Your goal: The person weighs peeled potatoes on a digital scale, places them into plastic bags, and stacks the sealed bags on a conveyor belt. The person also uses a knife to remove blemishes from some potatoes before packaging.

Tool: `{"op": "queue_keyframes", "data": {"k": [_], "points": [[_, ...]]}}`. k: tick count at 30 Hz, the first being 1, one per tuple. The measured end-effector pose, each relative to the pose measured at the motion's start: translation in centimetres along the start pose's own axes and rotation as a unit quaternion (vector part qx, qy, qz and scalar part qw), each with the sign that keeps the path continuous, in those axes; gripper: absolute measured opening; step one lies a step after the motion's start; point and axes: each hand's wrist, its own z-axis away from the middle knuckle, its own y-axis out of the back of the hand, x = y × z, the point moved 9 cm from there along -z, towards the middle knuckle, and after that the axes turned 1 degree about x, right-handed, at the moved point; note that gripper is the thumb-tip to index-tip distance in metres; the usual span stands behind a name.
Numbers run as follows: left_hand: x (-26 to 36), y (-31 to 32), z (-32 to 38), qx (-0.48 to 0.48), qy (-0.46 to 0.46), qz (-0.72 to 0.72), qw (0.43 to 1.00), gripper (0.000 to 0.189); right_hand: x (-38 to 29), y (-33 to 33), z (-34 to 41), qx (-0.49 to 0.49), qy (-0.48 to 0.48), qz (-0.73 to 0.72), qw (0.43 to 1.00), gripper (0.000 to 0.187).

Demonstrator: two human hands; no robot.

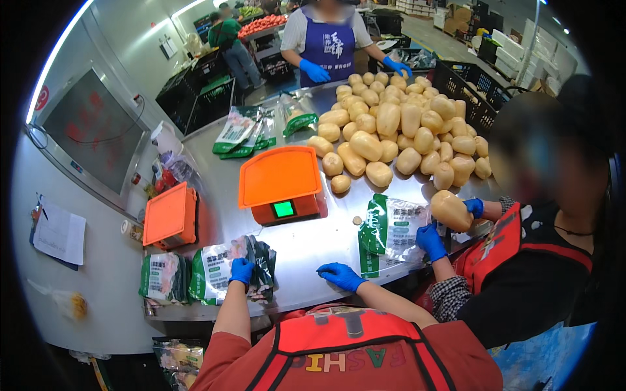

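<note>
My left hand [242, 271], in a blue glove, grips the edge of a green-and-white printed plastic bag [211, 273] at the table's near edge. Dark-backed bags [262, 266] lie fanned beside it, and a stack of similar bags [165, 277] is just to its left. My gloved right hand [341, 276] rests on the bare steel near the front edge, fingers extended and holding nothing. Beyond my hands stands an orange-topped scale [279, 183] with a lit green display. A large heap of pale lotus root sections [391, 117] covers the table's far right.
At my right, a co-worker holds a lotus root section [451, 211] and a printed bag [398, 227]. Another person in a blue apron [328, 46] stands across the steel table [215, 195]. A second orange scale [168, 215] and more bags [242, 129] lie left. A black crate [472, 93] stands behind the heap.
</note>
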Motion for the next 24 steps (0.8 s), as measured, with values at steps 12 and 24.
{"op": "queue_keyframes", "data": {"k": [12,24], "points": [[9.0,2.5,5.9,0.175,-0.088,-0.065,0.978,0.021,-7.3,22.4,-3.8,0.327,-0.003,-0.157,0.932,0.041],[9.4,2.4,5.2,0.129,-0.076,-0.02,0.989,0.019,-6.0,47.2,-17.2,0.571,0.011,0.011,0.821,0.078]]}}
